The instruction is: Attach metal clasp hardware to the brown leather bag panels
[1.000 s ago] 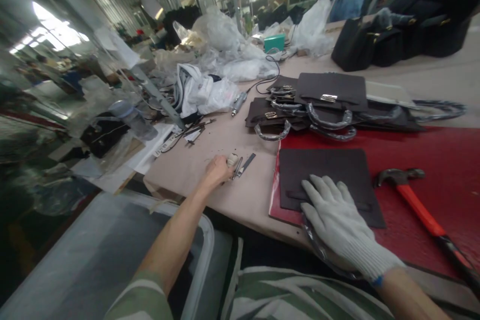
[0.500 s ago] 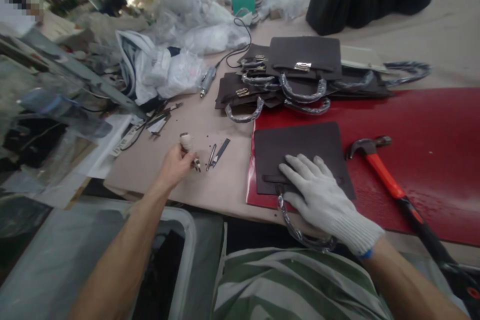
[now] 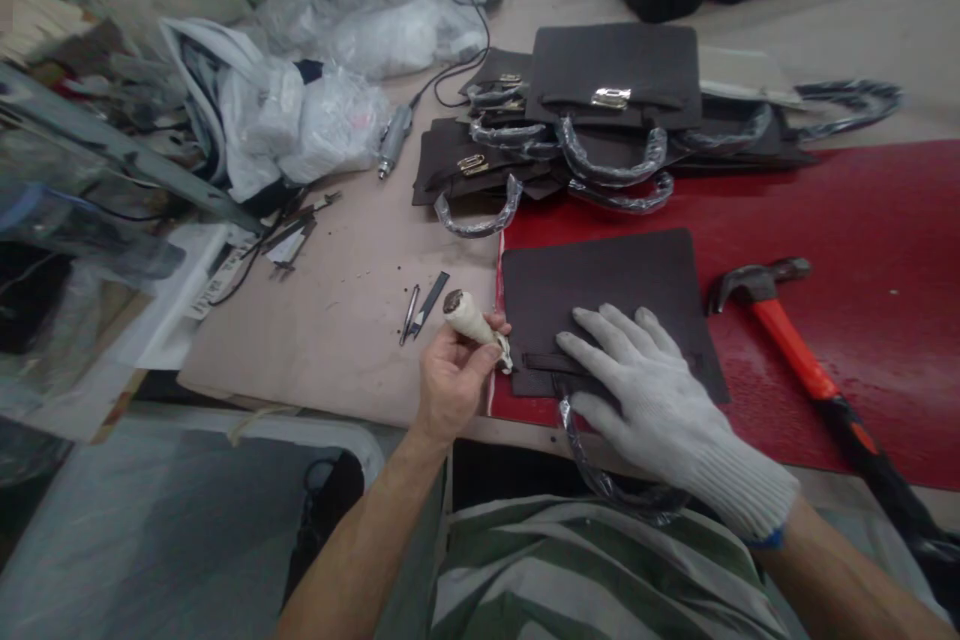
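Observation:
My bare left hand point(image 3: 450, 382) is closed round a small tool with a pale wooden handle point(image 3: 466, 316), its tip at the left edge of a dark brown bag panel point(image 3: 600, 290). That panel lies flat on a red mat point(image 3: 862, 250). My right hand point(image 3: 645, 390), in a white knit glove, rests flat on the panel's near part with fingers spread. A plastic-wrapped handle point(image 3: 600, 480) of the panel hangs over the table's front edge under my right wrist.
A hammer with an orange handle point(image 3: 795, 340) lies on the mat to the right. Several brown bag panels with wrapped handles point(image 3: 600, 120) are stacked behind. Small metal blades point(image 3: 421, 305) lie left of my left hand. White plastic bags point(image 3: 300, 120) crowd the far left.
My left hand has picked up the wooden-handled tool from the table and carried it right, up to the panel's edge. My gloved right hand has stayed flat on the panel.

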### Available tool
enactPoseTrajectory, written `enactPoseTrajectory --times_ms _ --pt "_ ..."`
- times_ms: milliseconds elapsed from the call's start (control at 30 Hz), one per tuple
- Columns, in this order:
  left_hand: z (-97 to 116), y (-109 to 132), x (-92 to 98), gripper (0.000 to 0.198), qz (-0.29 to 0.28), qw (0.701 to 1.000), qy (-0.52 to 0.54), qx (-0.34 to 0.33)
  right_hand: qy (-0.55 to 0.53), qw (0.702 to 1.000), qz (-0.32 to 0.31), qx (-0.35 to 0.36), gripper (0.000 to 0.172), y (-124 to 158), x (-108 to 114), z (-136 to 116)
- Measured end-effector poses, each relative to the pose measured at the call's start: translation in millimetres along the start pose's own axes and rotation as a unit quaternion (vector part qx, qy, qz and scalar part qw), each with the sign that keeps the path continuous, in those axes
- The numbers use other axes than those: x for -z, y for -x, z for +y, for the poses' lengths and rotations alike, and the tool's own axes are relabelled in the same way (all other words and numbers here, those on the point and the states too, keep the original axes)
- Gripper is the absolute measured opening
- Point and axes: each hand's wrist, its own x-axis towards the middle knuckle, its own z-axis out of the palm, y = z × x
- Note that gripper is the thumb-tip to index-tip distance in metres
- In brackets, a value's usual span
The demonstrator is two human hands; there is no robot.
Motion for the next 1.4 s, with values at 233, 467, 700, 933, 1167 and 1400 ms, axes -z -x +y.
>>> enactPoseTrajectory --times_ms 233,467,700,933,1167,1400 --pt "4.7 6.0 8.7 0.029 -0.012 0.998 -0.043 -0.047 0.012 1.0 0.002 0.002 0.044 0.8 -0.5 0.4" --pt "3.4 13.5 -3.9 0.025 -0.095 0.978 -0.099 -0.159 0.009 1.0 0.003 -0.002 0.045 -0.3 1.0 -1.7" --pt "-11.3 18.6 -5.2 0.019 -0.1 0.972 -0.134 -0.167 -0.003 1.0 0.007 -0.008 0.046 -0.1 0.4 -2.0" --pt "-12.2 21.5 -5.7 0.019 -0.111 0.971 -0.125 -0.172 -0.007 1.0 0.007 -0.013 0.047 0.9 -0.3 -1.8" --pt "-10.8 19.0 -10.5 0.021 -0.14 0.957 -0.133 -0.215 -0.011 1.0 0.007 -0.013 0.047 2.2 1.2 -1.7" --pt "-16.8 28.3 -12.7 0.02 -0.091 0.954 -0.176 -0.223 -0.014 1.0 0.026 -0.012 0.045 0.8 -1.3 -0.8"
